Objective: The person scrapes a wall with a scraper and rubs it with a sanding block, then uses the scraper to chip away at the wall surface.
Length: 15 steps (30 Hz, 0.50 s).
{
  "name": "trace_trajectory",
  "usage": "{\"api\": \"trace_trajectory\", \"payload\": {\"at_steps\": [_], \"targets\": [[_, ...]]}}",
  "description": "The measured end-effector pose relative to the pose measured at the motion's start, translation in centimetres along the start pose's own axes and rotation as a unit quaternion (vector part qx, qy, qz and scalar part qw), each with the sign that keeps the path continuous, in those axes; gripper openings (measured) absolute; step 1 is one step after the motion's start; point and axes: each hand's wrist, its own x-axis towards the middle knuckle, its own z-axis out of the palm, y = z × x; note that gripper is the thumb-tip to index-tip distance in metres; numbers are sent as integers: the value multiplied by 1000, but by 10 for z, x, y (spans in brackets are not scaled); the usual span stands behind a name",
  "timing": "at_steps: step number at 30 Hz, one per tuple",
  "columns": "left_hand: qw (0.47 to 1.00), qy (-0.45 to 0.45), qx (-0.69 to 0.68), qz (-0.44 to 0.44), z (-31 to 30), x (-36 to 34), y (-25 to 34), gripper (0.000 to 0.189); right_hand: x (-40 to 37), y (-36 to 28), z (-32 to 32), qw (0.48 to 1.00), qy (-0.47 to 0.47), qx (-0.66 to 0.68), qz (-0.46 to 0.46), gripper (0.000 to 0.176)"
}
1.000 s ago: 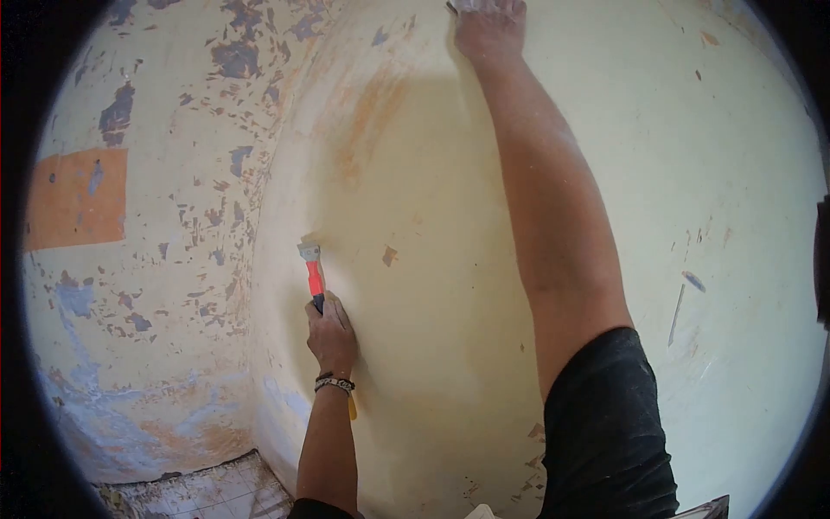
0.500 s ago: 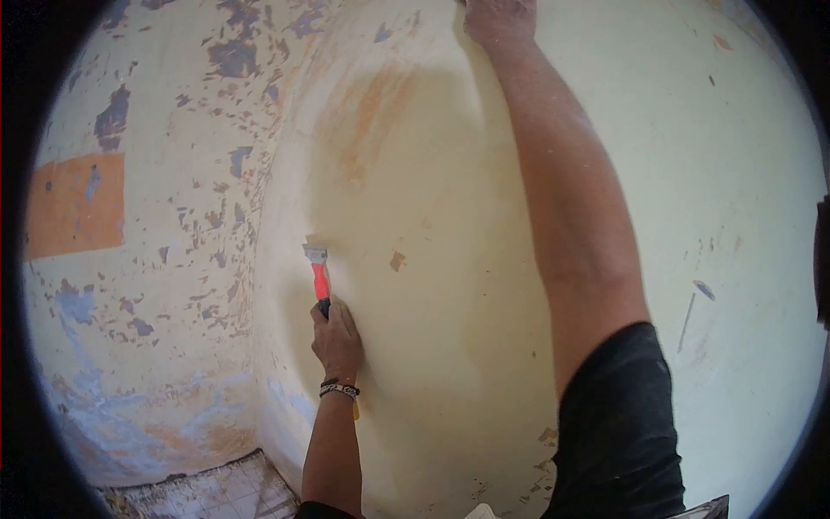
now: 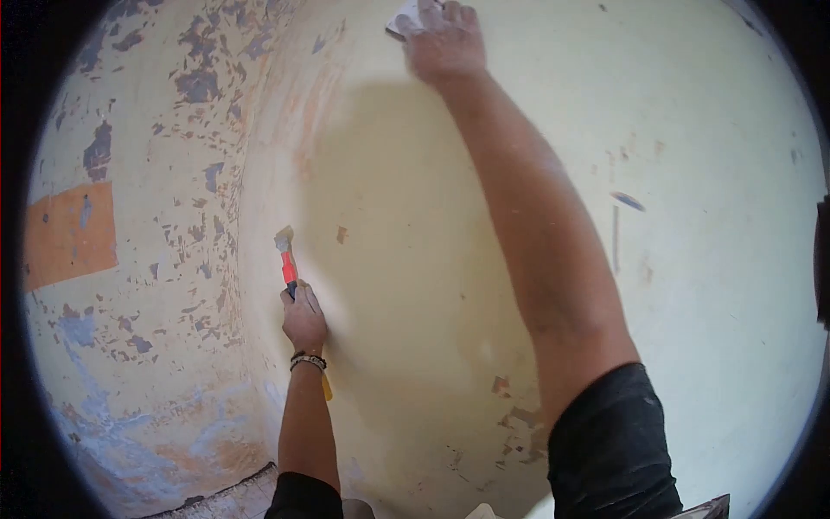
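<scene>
My left hand grips the red handle of a paint scraper, blade up, resting against the pale yellow wall near the corner. A beaded bracelet circles that wrist. My right hand reaches high up the same wall and presses a small white pad or cloth flat against it, fingers spread over it. My right arm stretches up from a black sleeve.
The adjoining left wall is patchy with peeled paint, blue-grey spots and an orange rectangle. A strip of tiled floor shows at the bottom. Small chips and scrape marks dot the yellow wall low down.
The view has shifted, so both hands sit further left in frame. My right hand has come down into view with the white pad under it. The scraper stays held upright against the wall.
</scene>
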Motion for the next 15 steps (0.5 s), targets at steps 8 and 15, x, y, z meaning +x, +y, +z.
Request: {"api": "trace_trajectory", "payload": {"at_steps": [8, 15], "targets": [[998, -12, 55, 17, -1, 3, -1, 38, -82, 193, -175, 969, 144, -118, 162, 44], [998, -15, 43, -37, -14, 1, 3, 37, -150, 319, -191, 924, 249, -271, 106, 42]]}}
